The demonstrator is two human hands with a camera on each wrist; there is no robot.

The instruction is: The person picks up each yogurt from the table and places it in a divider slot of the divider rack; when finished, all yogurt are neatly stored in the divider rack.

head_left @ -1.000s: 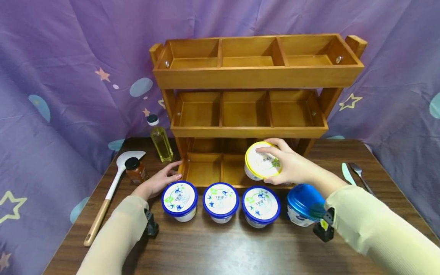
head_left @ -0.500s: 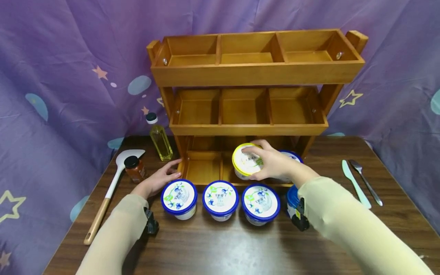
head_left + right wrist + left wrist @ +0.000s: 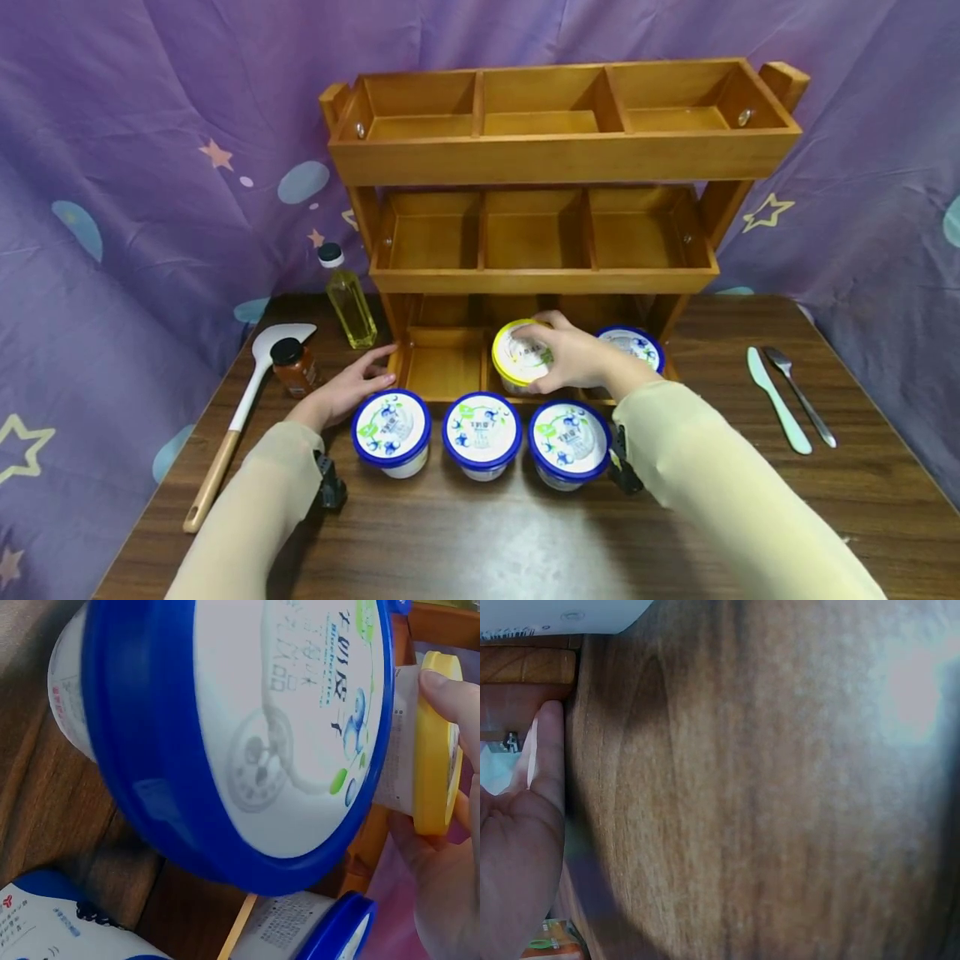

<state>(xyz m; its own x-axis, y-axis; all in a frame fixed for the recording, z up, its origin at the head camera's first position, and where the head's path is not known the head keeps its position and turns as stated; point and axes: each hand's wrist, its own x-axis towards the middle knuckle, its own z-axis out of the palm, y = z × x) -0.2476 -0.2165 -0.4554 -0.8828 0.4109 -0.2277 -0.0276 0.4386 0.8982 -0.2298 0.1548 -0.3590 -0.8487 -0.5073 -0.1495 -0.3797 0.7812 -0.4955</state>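
Note:
My right hand (image 3: 573,357) grips a yellow-lidded yogurt cup (image 3: 517,357) by its rim, low in the middle compartment of the bottom tier of the wooden rack (image 3: 555,158). In the right wrist view the yellow-lidded cup (image 3: 427,742) shows behind a blue-lidded cup (image 3: 225,735). Another blue-lidded cup (image 3: 633,346) sits in the bottom right compartment. Three blue-lidded cups (image 3: 392,432) (image 3: 482,435) (image 3: 570,442) stand in a row before the rack. My left hand (image 3: 345,393) rests flat on the table, fingers straight, touching the rack's bottom left corner; in the left wrist view the left hand (image 3: 525,825) lies on wood.
Left of the rack stand an oil bottle (image 3: 347,298) and a brown spice jar (image 3: 294,368), beside a white spatula (image 3: 240,417). A knife (image 3: 778,400) and fork (image 3: 801,397) lie on the right of the brown table (image 3: 480,542). Purple cloth hangs behind.
My right hand carried the yellow-lidded cup left and down into the bottom middle compartment. My right forearm now hides the fourth blue-lidded cup on the table. The left hand stayed put.

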